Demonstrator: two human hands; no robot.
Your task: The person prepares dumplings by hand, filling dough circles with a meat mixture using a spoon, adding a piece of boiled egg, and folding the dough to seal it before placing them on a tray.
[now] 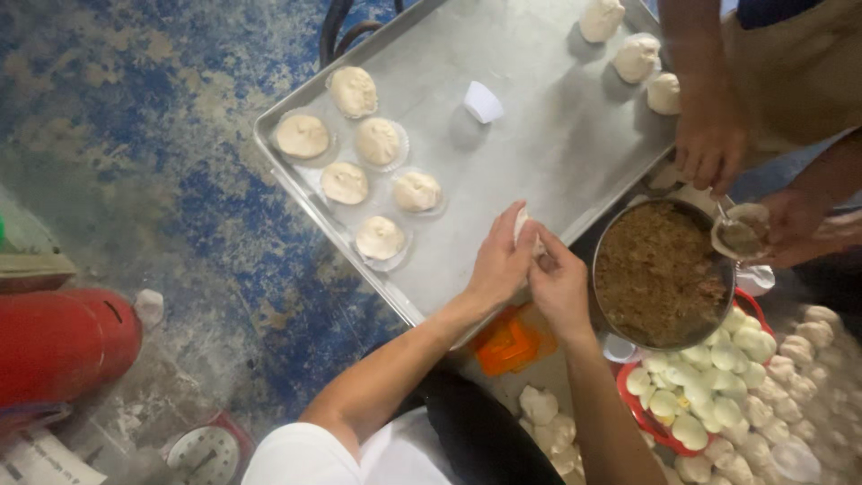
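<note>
Both hands meet over the tray (503, 171): left hand (499, 262) and right hand (558, 283) pinched together on a dough piece (523, 224), beside the filling bowl (660, 274).

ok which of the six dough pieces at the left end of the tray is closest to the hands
The lowest bun, nearest the tray's front edge. It lies just left of the left hand; the other five sit farther up the tray.

"How were the hands held?"

"Both forearms reached forward, bare. The left hand (500, 262) and right hand (558, 286) met, touching, fingers curled inward and pinched together."

"Wrists?"

"Slightly bent, left palm turned toward the right."
</note>
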